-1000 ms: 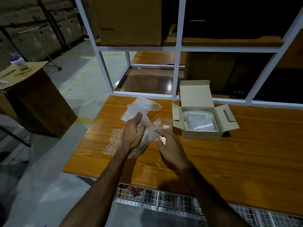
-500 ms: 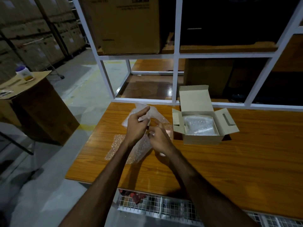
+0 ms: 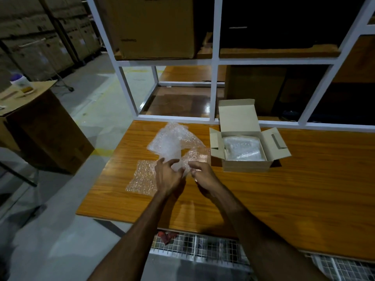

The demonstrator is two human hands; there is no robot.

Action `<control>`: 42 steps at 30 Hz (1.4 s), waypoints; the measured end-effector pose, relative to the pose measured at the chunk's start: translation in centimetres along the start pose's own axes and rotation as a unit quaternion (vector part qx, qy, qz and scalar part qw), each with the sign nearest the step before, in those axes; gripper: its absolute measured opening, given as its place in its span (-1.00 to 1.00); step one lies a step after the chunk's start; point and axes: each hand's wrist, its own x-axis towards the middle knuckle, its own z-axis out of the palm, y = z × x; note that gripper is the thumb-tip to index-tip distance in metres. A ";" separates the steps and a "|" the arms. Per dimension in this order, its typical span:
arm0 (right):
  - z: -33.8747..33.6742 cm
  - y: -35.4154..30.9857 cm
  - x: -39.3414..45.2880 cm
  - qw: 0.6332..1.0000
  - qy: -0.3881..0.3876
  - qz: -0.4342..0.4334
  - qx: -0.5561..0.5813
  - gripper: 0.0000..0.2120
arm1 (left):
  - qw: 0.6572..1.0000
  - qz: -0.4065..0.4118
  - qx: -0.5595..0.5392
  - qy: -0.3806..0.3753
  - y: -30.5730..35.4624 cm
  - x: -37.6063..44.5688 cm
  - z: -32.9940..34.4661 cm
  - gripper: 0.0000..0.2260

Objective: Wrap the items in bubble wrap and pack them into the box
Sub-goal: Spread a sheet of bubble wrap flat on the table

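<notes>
Near the middle of the frame, both hands meet over the wooden bench (image 3: 263,199), working on a crumpled sheet of bubble wrap (image 3: 172,142). The left hand (image 3: 168,175) has its fingers curled around the lower end of the raised, bunched part of the wrap, and the right hand (image 3: 203,175) pinches the wrap just beside it, its fingers bent inward; whether an item sits inside the bundle cannot be told. The bunched wrap rises from the hands toward the upper part of the bench, while flatter portions lie on the wood to the lower left of the hands and to the right, next to the box. The small cardboard box (image 3: 246,166) stands open on the bench to the right of the hands, its lid flap upright at the back and its side flaps spread, with a bubble-wrapped bundle (image 3: 243,149) already lying inside. Behind the bench stands a white metal rack (image 3: 216,61) holding a large carton (image 3: 156,27) in the upper part of the frame. At the left edge, a white bottle (image 3: 21,83) sits on another carton (image 3: 40,126) on the floor.
</notes>
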 end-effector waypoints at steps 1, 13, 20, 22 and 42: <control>-0.1 0.4 -0.1 1.000 0.003 -0.001 -0.004 -0.55 | 0.999 -0.022 0.017 0.018 0.1 -0.2 0.2 -0.57; -1.3 0.9 0.7 1.000 0.025 -0.014 0.006 -0.57 | 0.995 0.046 -0.076 0.048 0.9 0.8 -1.1 -0.49; -1.2 -1.3 1.7 0.997 0.041 -0.059 -0.029 -0.48 | 0.979 0.146 -0.115 0.090 1.8 1.5 -3.8 -0.67; -1.0 -2.2 1.9 0.994 0.047 -0.086 -0.050 -0.40 | 0.972 0.147 -0.156 0.095 2.7 1.8 -4.9 -0.75; -2.5 -8.7 2.6 0.895 0.104 -0.207 -0.381 0.00 | 0.960 0.236 -0.149 0.022 5.1 0.2 -15.6 -0.58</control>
